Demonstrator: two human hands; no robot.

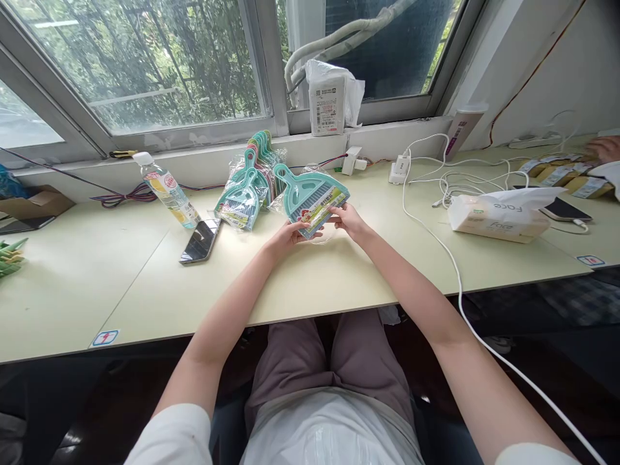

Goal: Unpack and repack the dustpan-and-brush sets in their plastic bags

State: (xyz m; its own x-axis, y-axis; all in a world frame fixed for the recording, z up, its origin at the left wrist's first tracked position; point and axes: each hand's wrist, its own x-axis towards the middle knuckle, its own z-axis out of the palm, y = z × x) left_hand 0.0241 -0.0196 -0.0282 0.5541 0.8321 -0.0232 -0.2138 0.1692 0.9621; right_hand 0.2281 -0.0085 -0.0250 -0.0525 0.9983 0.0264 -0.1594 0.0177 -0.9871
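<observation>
Between my hands, tilted above the table, is a small teal dustpan and brush set (301, 188) in a clear plastic bag with a printed label. My left hand (289, 235) grips its lower left edge. On the lower right edge, the fingers of my right hand (349, 219) are closed on the label side. Just to the left lies a bagged teal dustpan set (241, 199). Behind it stands a row of several similar sets (264, 152) with teal, pink and yellow handles.
Left of the sets are a phone (201, 241) and a drink bottle (167, 190). To the right, a tissue pack (498, 216), a charger (400, 169) and a white cable (438, 242) that runs over the table edge. A co-worker's hand (605, 148) shows at far right.
</observation>
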